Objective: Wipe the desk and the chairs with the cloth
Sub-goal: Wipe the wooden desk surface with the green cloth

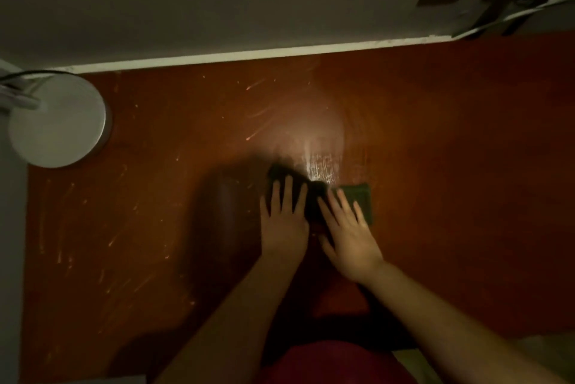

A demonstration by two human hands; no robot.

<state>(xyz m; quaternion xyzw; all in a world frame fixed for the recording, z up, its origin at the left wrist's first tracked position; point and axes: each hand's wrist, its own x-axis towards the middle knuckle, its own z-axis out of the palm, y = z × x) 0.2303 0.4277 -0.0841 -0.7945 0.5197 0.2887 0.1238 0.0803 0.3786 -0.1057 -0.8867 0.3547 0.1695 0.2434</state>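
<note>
The left hand (pixel 284 218) and right hand (pixel 350 235) are pressed flat, fingers spread, on the green cloth (pixel 359 195), whose long axis is laid left-to-right across mid-desk (pixel 451 150).

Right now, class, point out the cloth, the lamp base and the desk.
cloth (pixel 361 192), head view, its green right corner.
lamp base (pixel 59 125), head view, middle of the round plate.
desk (pixel 451 165), head view, bare wood at right.

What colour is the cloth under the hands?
The cloth is dark green; its right end shows it best in the head view.
</note>
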